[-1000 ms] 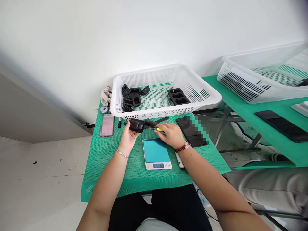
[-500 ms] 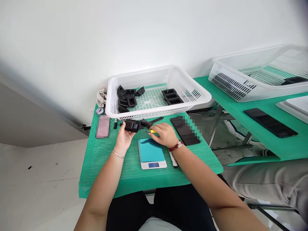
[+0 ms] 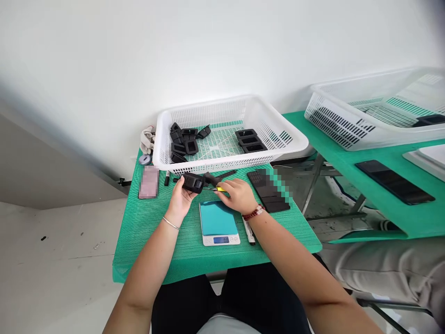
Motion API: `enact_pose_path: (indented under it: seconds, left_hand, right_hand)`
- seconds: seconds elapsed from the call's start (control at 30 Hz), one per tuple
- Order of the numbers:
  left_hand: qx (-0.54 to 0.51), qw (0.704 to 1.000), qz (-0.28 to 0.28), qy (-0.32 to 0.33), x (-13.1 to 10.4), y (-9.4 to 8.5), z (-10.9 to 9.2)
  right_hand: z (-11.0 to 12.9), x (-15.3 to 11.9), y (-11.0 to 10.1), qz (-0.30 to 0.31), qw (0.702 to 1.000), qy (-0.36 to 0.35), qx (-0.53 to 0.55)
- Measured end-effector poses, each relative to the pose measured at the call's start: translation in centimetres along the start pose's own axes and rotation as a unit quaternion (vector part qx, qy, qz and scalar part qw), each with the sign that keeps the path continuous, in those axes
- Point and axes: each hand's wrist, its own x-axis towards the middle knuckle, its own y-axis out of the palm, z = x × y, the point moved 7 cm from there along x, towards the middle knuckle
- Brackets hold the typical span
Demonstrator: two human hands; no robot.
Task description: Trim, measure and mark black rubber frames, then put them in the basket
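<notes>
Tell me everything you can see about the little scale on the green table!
The scale lies flat on the green table. Its square top is shiny blue-green, and its whitish body looks like plastic. The near edge has a small blue screen, which seems to read 0.0, with round buttons on both sides. Nothing rests on top. The right hand is near its far edge; I can't tell if they touch.

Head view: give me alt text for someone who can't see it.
The left hand holds a black molded part while the right hand brings a yellow-handled tool to it, above a scale on a green-covered table. Behind, a white basket holds more black parts.
</notes>
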Motion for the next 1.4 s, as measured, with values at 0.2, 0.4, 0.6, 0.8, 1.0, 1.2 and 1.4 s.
enact_pose_path:
  seconds: [0.2,0.4,0.6,0.8,1.0,1.2,1.4]
  left_hand:
    - [0.011,1.0,0.01,-0.001,-0.1,0.2,0.0]
    - [-0.003,1.0,-0.007,0.005,-0.1,0.1,-0.7]
    - [-0.01,0.999,-0.022,0.029,-0.1,-0.4,-1.1]
    - [-0.006,0.999,-0.018,0.033,0.3,-0.8,-1.2]
    - [-0.003,0.999,0.0,0.039,0.3,-0.7,-1.3]
    - [0.007,0.999,0.01,0.034,0.2,-0.4,-1.2]
    - [0.004,0.999,0.013,0.035,0.3,-0.5,-1.2]
  right_hand:
    - [-1.4,-0.2,-0.6,-0.052,0.995,0.071,-0.037]
    - [0.2,0.3,-0.4,-0.021,1.0,-0.001,0.007]
    - [-0.5,0.2,-0.5,-0.05,0.998,0.039,-0.027]
    - [0.5,0.2,-0.5,-0.04,0.999,-0.019,0.001]
    - [0.5,0.3,0.0,-0.024,0.999,-0.02,-0.008]
    - [0.9,0.3,0.0,-0.019,0.999,-0.04,-0.014]
    - [-0.2,0.2,-0.6,-0.068,0.996,0.02,-0.049]
